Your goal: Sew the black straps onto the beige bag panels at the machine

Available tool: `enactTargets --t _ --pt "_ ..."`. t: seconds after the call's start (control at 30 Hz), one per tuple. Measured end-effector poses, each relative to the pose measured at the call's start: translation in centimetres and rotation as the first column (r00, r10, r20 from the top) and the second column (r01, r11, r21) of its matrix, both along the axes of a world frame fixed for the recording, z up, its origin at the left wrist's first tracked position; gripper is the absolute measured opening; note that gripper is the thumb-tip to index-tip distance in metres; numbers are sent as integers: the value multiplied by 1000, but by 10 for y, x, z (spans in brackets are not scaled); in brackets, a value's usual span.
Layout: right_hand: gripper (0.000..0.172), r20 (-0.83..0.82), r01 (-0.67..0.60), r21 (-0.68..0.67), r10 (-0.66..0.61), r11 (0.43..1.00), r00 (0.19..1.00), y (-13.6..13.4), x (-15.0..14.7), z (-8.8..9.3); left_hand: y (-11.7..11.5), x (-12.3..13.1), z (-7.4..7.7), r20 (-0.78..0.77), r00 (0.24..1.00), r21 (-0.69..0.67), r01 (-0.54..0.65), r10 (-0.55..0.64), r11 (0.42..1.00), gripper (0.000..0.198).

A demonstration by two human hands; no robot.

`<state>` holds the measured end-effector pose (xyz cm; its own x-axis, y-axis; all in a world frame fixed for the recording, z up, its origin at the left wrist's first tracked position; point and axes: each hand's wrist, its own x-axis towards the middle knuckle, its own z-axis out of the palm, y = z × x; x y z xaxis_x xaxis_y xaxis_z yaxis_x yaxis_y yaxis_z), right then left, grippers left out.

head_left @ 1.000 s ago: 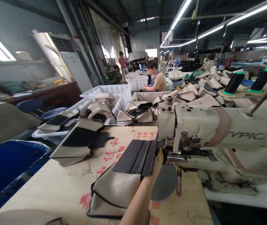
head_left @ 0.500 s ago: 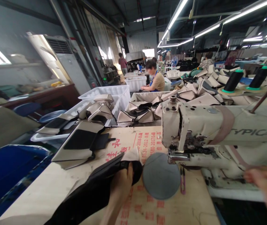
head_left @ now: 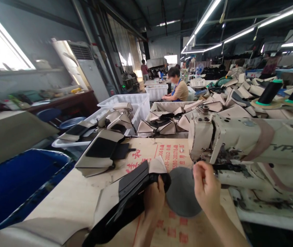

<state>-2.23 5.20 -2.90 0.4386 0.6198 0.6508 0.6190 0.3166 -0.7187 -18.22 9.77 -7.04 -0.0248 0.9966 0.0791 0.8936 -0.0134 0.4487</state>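
Observation:
My left hand (head_left: 154, 196) is closed around the edge of a black-and-beige sewn cover piece (head_left: 133, 183) that slants over the wooden tabletop. My right hand (head_left: 206, 185) is up at the needle end of a beige sewing machine (head_left: 254, 137), thumb and fingers pinched together. Whatever sits in that pinch is too small or too hidden to name. Between the two hands lies a round grey disc (head_left: 182, 195), partly covered by the right hand. A second black-and-beige cover piece (head_left: 105, 149) rests farther back on the table.
White plastic crates (head_left: 141, 116) with beige pieces stand behind the table (head_left: 58, 202). To the left is a blue-lined bin (head_left: 27, 185). Black thread cones (head_left: 268, 92) stand behind the machine. A co-worker (head_left: 178, 85) sits beyond the crates.
My right hand has come in from the machine's right side to its needle end, fingers now pinched. The cover piece stays in my left hand, tilted to show more beige. The view has shifted left.

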Motion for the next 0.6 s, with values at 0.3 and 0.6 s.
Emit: enactTargets --t 0.3,0.6 --pt "25 372 -16 93 -19 996 928 -45 30 6 18 -42 17 -31 996 200 -81 89 976 59" --pt "24 447 -201 -280 313 939 838 0 -9 -2 -18 -17 60 23 983 679 120 -184 725 34"
